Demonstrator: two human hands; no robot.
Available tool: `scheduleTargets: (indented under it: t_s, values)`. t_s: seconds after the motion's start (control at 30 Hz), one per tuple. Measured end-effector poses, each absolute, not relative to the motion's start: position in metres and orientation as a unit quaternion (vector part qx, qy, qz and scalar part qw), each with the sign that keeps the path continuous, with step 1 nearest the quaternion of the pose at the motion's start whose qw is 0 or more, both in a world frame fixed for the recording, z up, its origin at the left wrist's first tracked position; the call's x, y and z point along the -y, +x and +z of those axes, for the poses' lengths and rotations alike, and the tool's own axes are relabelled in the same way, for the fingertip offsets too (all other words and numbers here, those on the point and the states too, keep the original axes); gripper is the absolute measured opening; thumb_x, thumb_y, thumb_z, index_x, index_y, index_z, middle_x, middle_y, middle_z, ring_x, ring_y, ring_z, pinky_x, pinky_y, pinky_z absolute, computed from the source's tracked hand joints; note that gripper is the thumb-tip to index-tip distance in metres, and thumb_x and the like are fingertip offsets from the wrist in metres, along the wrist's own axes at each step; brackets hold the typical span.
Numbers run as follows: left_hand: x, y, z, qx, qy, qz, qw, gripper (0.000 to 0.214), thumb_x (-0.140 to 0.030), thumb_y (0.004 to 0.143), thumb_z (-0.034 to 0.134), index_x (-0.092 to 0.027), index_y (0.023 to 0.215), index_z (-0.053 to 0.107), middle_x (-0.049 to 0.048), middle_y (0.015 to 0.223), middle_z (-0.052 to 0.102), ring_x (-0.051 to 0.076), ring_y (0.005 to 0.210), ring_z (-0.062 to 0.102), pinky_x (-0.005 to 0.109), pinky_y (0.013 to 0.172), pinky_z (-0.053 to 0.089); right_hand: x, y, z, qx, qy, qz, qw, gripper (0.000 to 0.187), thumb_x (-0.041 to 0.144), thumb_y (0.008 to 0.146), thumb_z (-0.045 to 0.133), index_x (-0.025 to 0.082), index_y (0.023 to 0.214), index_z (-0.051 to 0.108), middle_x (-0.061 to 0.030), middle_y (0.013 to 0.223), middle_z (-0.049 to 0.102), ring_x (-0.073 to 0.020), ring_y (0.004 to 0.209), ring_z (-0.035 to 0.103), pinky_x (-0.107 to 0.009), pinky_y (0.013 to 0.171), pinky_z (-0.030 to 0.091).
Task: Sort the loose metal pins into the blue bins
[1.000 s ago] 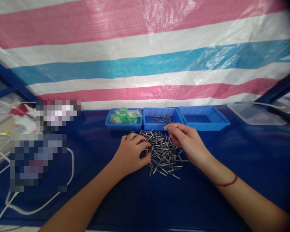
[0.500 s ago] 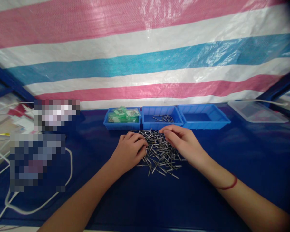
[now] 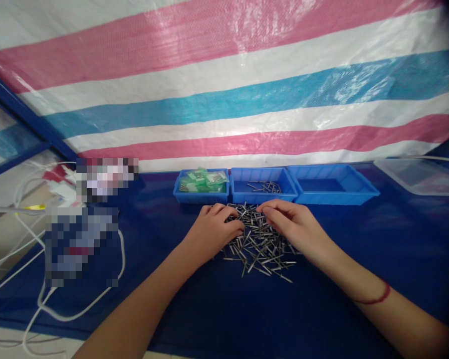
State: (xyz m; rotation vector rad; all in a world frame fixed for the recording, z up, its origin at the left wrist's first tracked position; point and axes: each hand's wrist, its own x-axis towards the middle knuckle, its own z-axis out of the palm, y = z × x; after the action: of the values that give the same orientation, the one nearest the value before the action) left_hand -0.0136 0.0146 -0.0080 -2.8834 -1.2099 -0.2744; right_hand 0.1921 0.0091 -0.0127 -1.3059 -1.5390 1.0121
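A heap of small metal pins (image 3: 260, 247) lies on the dark blue table (image 3: 217, 309), just in front of three blue trays. My left hand (image 3: 215, 230) rests on the heap's left side with its fingers curled into the pins. On the heap's right side my right hand (image 3: 294, 225) has its fingertips pinched together over the pins; what either hand holds is too small to see. A red string circles my right wrist. The middle tray (image 3: 262, 175) holds a few pins. The left tray (image 3: 183, 193) is filled with small green packets, and the right tray (image 3: 333, 197) looks bare.
A striped pink, white and blue tarp (image 3: 224, 85) hangs behind the trays. White cables (image 3: 60, 311) loop over the table's left part beside blurred-out items. A clear plastic lid or box (image 3: 421, 175) sits at the far right.
Both hands have drawn closer together at the far edge of the heap. The camera has swung a little to the left, so everything sits further right in view.
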Motion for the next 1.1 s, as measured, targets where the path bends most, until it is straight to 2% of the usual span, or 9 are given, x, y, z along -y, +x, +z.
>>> scheduleTargets:
  t_s: [0.13,0.37,0.6,0.73,0.9,1.1]
  values:
    - [-0.014,-0.013,-0.008,0.389,-0.917,-0.091,-0.009,0.017,-0.033,0.092,0.052,-0.028,0.099,0.067,0.0020,0.118,0.059,0.021,0.108,0.048,0.035,0.084,0.033,-0.009,0.192,-0.013,0.616,-0.521,0.419,0.417,0.028,0.037,0.081,0.053,0.015,0.082,0.069,0.0000,0.061,0.054,-0.0110,0.051,0.043,-0.025,0.047,0.032]
    - [-0.013,-0.013,-0.011,0.391,-0.917,-0.079,0.006,0.014,-0.032,0.092,0.052,-0.023,0.094,0.064,0.0026,0.118,0.059,0.022,0.109,0.047,0.035,0.083,0.032,-0.009,0.193,-0.017,0.621,-0.520,0.429,0.400,0.028,0.037,0.083,0.052,0.015,0.086,0.068,0.0005,0.061,0.053,-0.0111,0.051,0.044,-0.025,0.049,0.034]
    - [-0.009,-0.011,-0.004,0.419,-0.898,-0.135,0.027,0.022,-0.028,0.097,0.040,-0.017,0.094,0.059,0.0061,0.103,0.063,0.020,0.095,0.051,0.036,0.081,0.032,-0.006,0.191,-0.020,0.657,-0.501,0.391,0.406,0.022,0.035,0.083,0.056,0.017,0.087,0.068,-0.0035,0.078,0.065,-0.0153,0.068,0.056,-0.028,0.064,0.044]
    - [-0.002,-0.006,-0.001,0.438,-0.872,-0.210,-0.062,0.020,-0.026,0.097,0.039,-0.017,0.094,0.057,0.0043,0.094,0.064,0.018,0.086,0.053,0.032,0.076,0.036,0.000,0.184,-0.023,0.662,-0.477,0.414,0.404,0.029,0.040,0.078,0.065,0.017,0.096,0.066,-0.0015,0.073,0.063,-0.0133,0.059,0.052,-0.027,0.055,0.042]
    - [0.004,0.001,-0.006,0.429,-0.843,-0.285,-0.156,0.016,-0.026,0.095,0.043,-0.017,0.095,0.056,0.0035,0.087,0.063,0.015,0.081,0.056,0.029,0.075,0.040,0.007,0.177,-0.020,0.644,-0.450,0.419,0.456,0.022,0.039,0.079,0.065,0.018,0.084,0.068,-0.0019,0.072,0.064,-0.0128,0.059,0.053,-0.026,0.055,0.044]
    - [0.005,0.004,-0.006,0.429,-0.815,-0.313,-0.233,0.017,-0.029,0.094,0.046,-0.017,0.092,0.057,0.0026,0.085,0.064,0.014,0.076,0.058,0.025,0.070,0.042,0.010,0.176,-0.022,0.594,-0.447,0.446,0.498,0.019,0.037,0.076,0.070,0.019,0.083,0.068,-0.0020,0.076,0.068,-0.0131,0.063,0.058,-0.026,0.060,0.048]
